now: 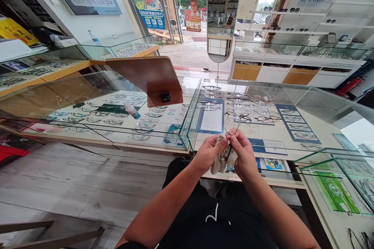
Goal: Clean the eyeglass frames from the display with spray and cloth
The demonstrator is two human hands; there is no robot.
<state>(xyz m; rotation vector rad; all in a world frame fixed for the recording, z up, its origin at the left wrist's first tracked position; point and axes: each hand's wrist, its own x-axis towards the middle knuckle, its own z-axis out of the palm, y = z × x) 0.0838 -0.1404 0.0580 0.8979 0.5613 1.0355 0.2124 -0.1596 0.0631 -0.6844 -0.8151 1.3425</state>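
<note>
Both hands meet over the near edge of the glass display case. My left hand (pixel 210 151) is closed, its thumb and fingers pinching a crumpled light grey-beige cloth (pixel 215 165) that hangs below the fingers. Beside it, my right hand (pixel 242 148) grips a thin-framed pair of eyeglasses (pixel 240 120), whose slim parts stick up above the fingertips. The cloth also lies against the right fingers. Where exactly the cloth touches the glasses is hidden by the fingers.
Glass display cases (pixel 188 134) filled with rows of eyeglasses surround me. On the left case stand a brown tabletop mirror (pixel 146 74) seen from behind and a small white-and-blue bottle (pixel 132 110). A tall oval mirror (pixel 223 15) stands beyond. A wooden stool (pixel 58 239) is at lower left.
</note>
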